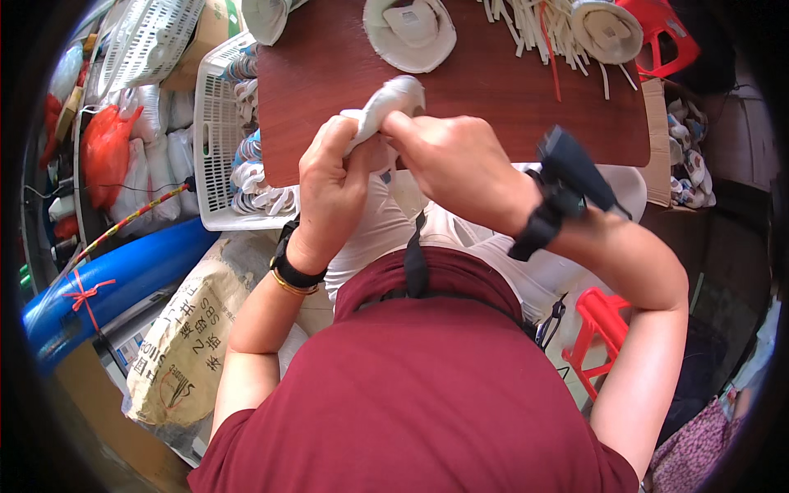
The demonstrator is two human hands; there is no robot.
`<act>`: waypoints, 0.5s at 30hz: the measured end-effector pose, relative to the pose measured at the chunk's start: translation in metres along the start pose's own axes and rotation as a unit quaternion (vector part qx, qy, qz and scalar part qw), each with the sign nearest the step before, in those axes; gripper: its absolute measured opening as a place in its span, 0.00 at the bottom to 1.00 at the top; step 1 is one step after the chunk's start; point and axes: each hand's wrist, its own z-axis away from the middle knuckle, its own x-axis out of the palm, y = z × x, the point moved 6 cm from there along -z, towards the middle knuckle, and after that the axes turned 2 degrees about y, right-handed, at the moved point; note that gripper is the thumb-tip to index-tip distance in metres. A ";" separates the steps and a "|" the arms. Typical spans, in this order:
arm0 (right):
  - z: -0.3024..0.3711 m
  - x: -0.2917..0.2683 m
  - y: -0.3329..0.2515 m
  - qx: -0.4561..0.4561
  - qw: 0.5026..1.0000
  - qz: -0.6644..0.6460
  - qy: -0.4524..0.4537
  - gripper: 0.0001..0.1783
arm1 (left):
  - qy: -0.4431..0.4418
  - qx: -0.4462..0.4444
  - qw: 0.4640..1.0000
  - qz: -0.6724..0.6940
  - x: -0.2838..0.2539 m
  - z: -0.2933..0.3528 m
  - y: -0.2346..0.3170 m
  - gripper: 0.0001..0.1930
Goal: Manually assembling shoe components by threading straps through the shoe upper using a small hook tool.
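Note:
Over the near edge of the brown table (477, 103), both hands hold one small white padded fabric piece (394, 92), shaped like a little soft shoe. My left hand (333, 181) is closed around its lower left side, with the thumb upright against it. My right hand (460, 156) is closed at its right side, the fingertips pressed at its opening and partly hidden. Farther back on the table lies a similar white fabric piece (411, 29) with a label inside. Another white piece (265, 18) sits at the far left corner.
A white plastic basket (215, 148) of small shoe-like pieces stands left of the table. At the far right, white strips (530, 25) lie beside another padded piece (606, 33). A blue roll (123, 283) and a printed sack (189, 337) lie left; a red stool (598, 333) stands right.

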 end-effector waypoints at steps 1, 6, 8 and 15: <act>0.006 -0.005 0.000 -0.004 1.000 0.001 -0.001 0.07 | -0.026 0.015 1.000 0.004 0.001 -0.004 0.002 0.07; 0.046 -0.044 0.005 0.102 0.986 -0.130 -0.016 0.06 | -0.018 0.220 0.952 -0.210 -0.015 -0.013 0.028 0.10; 0.046 -0.061 0.004 0.128 0.971 -0.198 0.035 0.08 | -0.065 0.299 0.921 -0.239 -0.009 -0.006 0.039 0.11; 0.012 -0.054 -0.002 0.008 0.957 -0.289 0.016 0.12 | -0.182 0.399 0.861 -0.256 0.022 0.014 0.062 0.14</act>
